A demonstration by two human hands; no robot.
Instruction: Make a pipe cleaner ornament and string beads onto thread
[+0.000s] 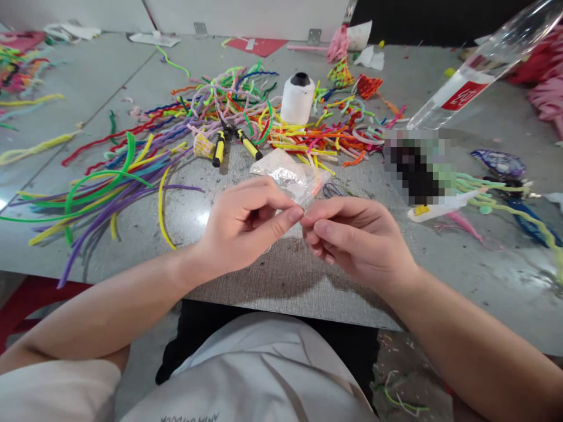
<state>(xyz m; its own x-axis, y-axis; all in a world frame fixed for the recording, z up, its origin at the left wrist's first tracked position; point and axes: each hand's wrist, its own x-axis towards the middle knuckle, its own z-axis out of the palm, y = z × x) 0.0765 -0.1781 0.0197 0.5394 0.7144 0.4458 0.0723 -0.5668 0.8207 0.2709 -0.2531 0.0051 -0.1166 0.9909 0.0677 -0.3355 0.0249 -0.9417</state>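
Observation:
My left hand [250,220] and my right hand [358,237] meet fingertip to fingertip above the near part of the table. Both are closed in a pinch between thumb and forefinger. Whatever lies between the fingertips is too small to make out. Just beyond them is a clear plastic bag [285,173], partly hidden by my fingers. Behind it to the left rest yellow-and-black pliers [233,143], their handles spread. A white spool of thread [297,101] with a black top stands further back among coloured pipe cleaners [211,102].
Long pipe cleaners [105,181] spread across the left of the grey table [197,266]. On the right are a clear bottle [472,82] with a red label, a blurred-out dark object [416,167], a white-and-yellow utility knife [440,206] and a purple wrapper [499,163].

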